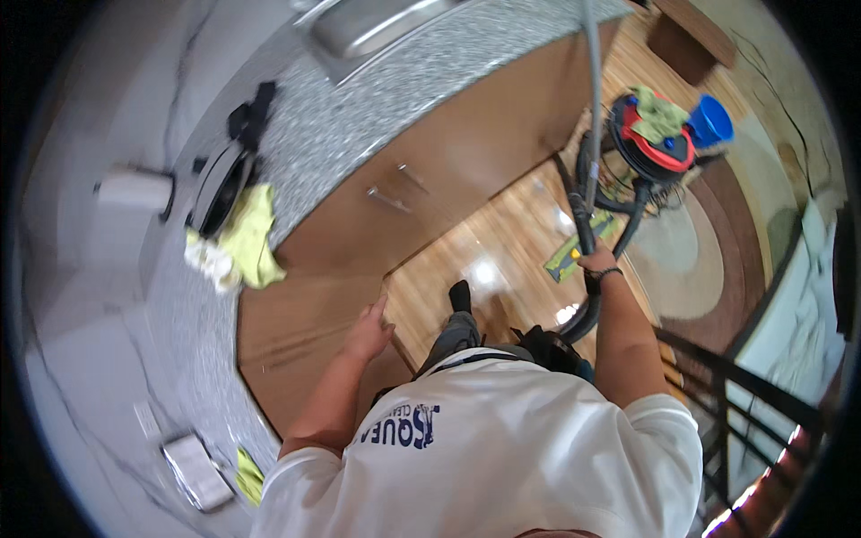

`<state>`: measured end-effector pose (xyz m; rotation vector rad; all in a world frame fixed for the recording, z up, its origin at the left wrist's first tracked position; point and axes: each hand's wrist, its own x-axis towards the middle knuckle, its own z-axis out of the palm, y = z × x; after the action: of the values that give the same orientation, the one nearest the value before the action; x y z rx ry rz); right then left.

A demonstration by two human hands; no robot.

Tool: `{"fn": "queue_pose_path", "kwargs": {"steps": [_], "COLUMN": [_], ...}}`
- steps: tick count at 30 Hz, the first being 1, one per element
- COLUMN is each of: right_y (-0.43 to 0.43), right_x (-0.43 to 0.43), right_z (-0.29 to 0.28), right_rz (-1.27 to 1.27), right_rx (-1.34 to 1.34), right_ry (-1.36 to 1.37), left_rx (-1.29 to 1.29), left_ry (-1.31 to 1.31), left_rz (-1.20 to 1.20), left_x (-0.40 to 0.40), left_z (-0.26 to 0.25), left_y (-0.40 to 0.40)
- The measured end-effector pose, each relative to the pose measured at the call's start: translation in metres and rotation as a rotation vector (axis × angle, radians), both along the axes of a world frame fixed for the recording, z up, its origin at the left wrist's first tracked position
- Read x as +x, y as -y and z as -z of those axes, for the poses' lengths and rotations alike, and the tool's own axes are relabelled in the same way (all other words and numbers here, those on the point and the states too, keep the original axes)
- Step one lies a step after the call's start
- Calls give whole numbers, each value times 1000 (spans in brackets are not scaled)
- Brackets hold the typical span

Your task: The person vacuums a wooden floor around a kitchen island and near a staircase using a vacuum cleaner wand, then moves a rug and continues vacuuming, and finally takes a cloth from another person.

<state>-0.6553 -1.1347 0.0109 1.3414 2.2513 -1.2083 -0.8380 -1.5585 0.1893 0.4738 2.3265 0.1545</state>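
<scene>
My right hand (pixel 597 258) is closed around the black vacuum hose (pixel 580 222), beside a long grey pole (pixel 594 101). A flat mop head (pixel 565 259) with a green pad lies on the wood floor just left of that hand. Behind it stands a red and black canister vacuum (pixel 656 144), with a green cloth (pixel 656 114) on its lid and a blue bucket (pixel 711 122) at its side. My left hand (pixel 370 331) is in front of the brown cabinet doors (pixel 316 302), its index finger extended and nothing visible in it.
A granite countertop (pixel 323 148) curves along the left, with a steel sink (pixel 377 30), a yellow-green cloth (pixel 252 235), a black and grey bag-like item (pixel 225 178) and a paper towel roll (pixel 136 189). Black railing (pixel 726 370) stands at right, near a round-patterned rug (pixel 726 242).
</scene>
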Motion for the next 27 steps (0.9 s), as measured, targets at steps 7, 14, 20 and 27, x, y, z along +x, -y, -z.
{"fn": "queue_pose_path", "kwargs": {"steps": [7,14,20,27], "right_y": [38,112,75,96], "right_x": [-25,-48,-78,-47], "right_z": [-7,-27,-46,-32], "right_rz": [105,245,439,308], "right_rx": [97,39,-156,-162], "right_ry": [194,132,-32,-13], "left_rx": [3,252,169,268], "left_ry": [-8,-35,-25,-8], "left_rz": [361,679,876,915], "left_x": [-83,-121,-124,-129], "left_z": [-14,-14,-5,-14], "left_y": [-72,-109,-120,-141]}}
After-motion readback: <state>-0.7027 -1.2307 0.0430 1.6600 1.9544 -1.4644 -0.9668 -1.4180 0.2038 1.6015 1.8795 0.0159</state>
